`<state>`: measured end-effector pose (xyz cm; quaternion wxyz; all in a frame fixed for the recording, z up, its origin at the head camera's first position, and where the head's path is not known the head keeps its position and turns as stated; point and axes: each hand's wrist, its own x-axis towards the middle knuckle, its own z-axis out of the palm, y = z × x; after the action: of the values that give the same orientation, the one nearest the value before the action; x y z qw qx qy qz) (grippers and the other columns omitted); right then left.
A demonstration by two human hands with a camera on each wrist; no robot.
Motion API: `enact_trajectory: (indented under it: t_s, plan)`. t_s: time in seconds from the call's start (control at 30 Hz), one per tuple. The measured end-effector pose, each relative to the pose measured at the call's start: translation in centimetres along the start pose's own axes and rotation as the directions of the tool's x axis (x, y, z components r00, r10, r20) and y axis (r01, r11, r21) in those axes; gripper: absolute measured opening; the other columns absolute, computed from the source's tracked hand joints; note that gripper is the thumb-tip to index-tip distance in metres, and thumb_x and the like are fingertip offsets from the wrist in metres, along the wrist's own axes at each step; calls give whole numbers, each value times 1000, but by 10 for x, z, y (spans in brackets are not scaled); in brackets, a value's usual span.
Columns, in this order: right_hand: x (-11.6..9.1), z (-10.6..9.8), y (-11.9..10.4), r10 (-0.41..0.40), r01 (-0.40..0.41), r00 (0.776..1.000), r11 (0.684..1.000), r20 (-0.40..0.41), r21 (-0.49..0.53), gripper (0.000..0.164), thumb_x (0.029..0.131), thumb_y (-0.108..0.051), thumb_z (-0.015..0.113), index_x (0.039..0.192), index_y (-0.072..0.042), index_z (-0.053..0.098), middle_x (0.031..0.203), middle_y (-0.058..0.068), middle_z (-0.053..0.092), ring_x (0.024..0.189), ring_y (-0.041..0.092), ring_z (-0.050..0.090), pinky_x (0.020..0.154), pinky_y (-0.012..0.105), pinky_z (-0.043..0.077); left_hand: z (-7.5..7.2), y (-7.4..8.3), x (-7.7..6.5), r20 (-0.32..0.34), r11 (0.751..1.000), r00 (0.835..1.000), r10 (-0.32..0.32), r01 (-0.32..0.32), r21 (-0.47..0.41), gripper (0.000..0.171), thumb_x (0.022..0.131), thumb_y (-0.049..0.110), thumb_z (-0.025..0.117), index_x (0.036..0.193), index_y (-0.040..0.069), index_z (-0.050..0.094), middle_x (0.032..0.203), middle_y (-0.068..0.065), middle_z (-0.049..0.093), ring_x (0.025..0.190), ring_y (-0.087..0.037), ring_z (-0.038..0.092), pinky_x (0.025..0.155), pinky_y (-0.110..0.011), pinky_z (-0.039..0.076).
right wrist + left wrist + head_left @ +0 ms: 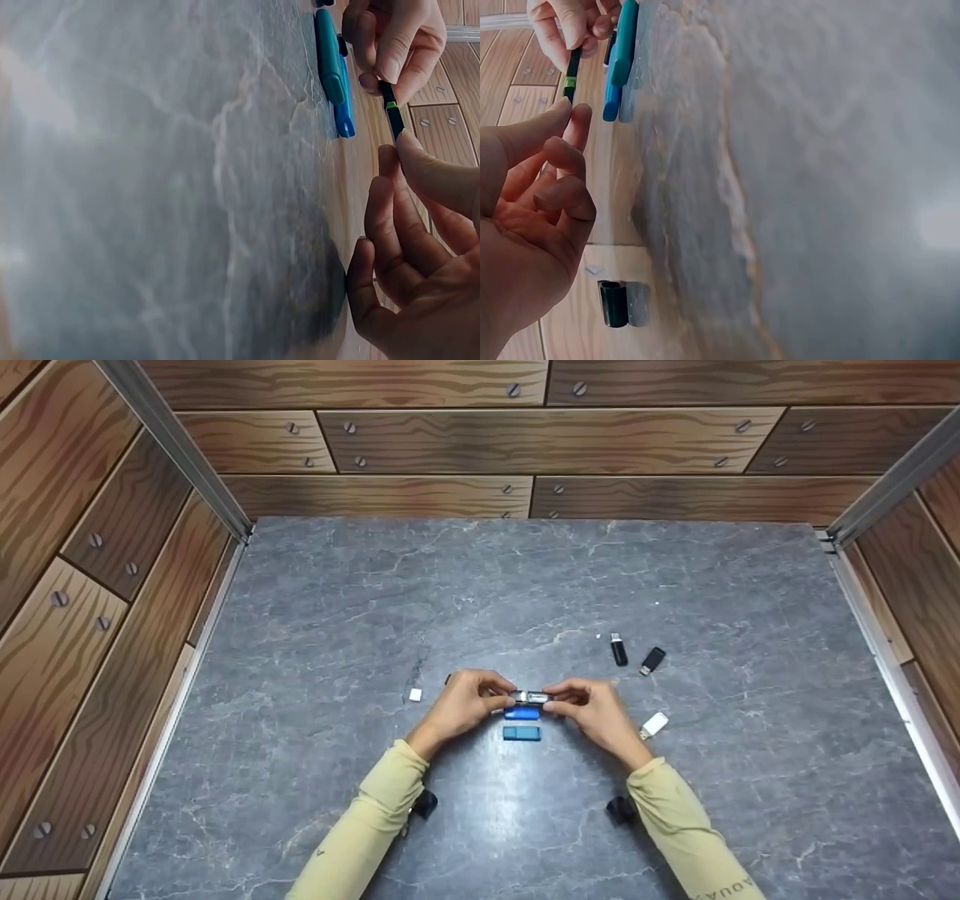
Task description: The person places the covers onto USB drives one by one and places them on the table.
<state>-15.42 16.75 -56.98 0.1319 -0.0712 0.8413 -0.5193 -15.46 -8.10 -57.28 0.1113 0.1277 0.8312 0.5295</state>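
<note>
A slim dark USB flash drive (531, 697) with a silvery part spans the gap between both hands; the wrist views show a green band on it. My left hand (466, 706) pinches one end between thumb and forefinger. The opposite end is pinched by my right hand (594, 712), its other fingers loosely bent in the right wrist view. Just in front of the held drive lies a blue flash drive (523, 713), and nearer me a teal one (522, 733), roughly parallel. Fingertips cover both ends of the held drive.
Two black flash drives, one upright in view (618, 649) and another slanted (652, 661), lie at the back right. A white drive (655, 724) is beside my right wrist, a small white piece (415, 695) left of my left hand. Wood-patterned panels (435, 442) border the grey tabletop (450, 577).
</note>
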Motion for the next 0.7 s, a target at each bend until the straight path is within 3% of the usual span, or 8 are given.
enact_trajectory:
  t_s: [0.27, 0.7]
  plan:
    - [1, 3, -1, -3, 3, 1000, 1000, 1, -12, 22, 87, -8, 84, 109, -4, 80, 104, 17, 81, 78, 12, 69, 65, 17, 51, 1, 1, 1, 7, 1000, 1000, 5, -5, 3, 19, 91, 7, 80, 110, 3, 81, 102, -15, 82, 74, -1, 65, 66, -15, 53]
    - [2, 5, -5, -9, 8, 1000, 999, -16, -53, 22, 88, -8, 84, 110, -5, 81, 101, 16, 82, 76, 9, 68, 62, 17, 50, 4, 2, 3, 8, 999, 1000, -2, 2, 41, 20, 93, 7, 79, 112, 3, 80, 105, -13, 82, 79, -4, 66, 71, -16, 54]
